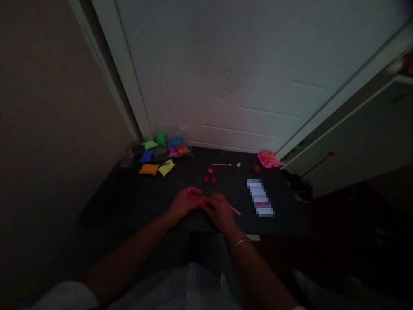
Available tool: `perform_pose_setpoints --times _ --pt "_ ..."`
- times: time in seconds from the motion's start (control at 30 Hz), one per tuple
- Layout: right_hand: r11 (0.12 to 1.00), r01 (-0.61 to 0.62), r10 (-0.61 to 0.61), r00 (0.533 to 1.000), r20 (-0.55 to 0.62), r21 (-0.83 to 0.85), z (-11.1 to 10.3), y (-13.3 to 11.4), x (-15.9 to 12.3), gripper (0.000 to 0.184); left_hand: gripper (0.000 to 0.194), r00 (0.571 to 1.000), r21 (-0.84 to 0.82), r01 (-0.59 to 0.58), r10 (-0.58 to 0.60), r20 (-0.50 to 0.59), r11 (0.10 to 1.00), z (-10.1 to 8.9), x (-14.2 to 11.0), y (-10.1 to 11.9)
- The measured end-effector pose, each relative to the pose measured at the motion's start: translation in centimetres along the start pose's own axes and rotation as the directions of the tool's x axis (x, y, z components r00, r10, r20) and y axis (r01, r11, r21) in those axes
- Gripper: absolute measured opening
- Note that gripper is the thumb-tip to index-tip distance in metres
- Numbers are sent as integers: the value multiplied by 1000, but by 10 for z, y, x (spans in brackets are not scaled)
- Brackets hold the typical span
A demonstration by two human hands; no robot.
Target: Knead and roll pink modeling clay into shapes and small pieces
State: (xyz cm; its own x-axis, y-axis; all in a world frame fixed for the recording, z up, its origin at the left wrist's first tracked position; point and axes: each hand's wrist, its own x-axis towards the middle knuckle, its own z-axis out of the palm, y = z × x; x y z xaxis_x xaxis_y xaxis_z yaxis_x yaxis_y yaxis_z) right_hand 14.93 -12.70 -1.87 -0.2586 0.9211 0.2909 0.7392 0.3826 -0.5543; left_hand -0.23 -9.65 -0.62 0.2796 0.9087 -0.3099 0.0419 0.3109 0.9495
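Observation:
Near the front edge of the dark table, my left hand (183,206) is closed with its fingers round a piece of bright pink modelling clay (194,197). My right hand (221,212) meets it from the right, its fingers bent and pressed to the other end of the clay. The fingers hide part of the piece. A flat pink stick (236,210) lies just right of my right hand. Beyond the hands sit two small dark pink lumps (209,180) and a small pink flower shape (210,171) with a pale centre.
Coloured clay packets (161,138) are grouped at the back left, with an orange packet (149,169) in front. A thin pink tool (221,165), a red lump (256,168) and a pink flower (268,159) lie at the back. A blurred-out phone (260,198) is right.

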Motion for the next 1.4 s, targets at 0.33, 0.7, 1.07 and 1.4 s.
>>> perform_pose_setpoints --times 0.33,0.7,1.07,1.4 --pt "996 -10 13 999 -37 92 2 -1 -5 26 40 997 -170 68 -72 -15 983 4 -8 -4" --pt "953 -88 128 984 -123 291 -5 -6 -6 25 27 958 -515 275 -184 222 812 -11 -12 2" --pt "993 99 -101 994 32 65 -13 -32 1 55 48 910 -701 410 -214 354 584 2 -23 10" --pt "934 -46 104 984 -145 355 -11 -44 1 49 43 971 -605 150 0 241 782 19 -39 29"
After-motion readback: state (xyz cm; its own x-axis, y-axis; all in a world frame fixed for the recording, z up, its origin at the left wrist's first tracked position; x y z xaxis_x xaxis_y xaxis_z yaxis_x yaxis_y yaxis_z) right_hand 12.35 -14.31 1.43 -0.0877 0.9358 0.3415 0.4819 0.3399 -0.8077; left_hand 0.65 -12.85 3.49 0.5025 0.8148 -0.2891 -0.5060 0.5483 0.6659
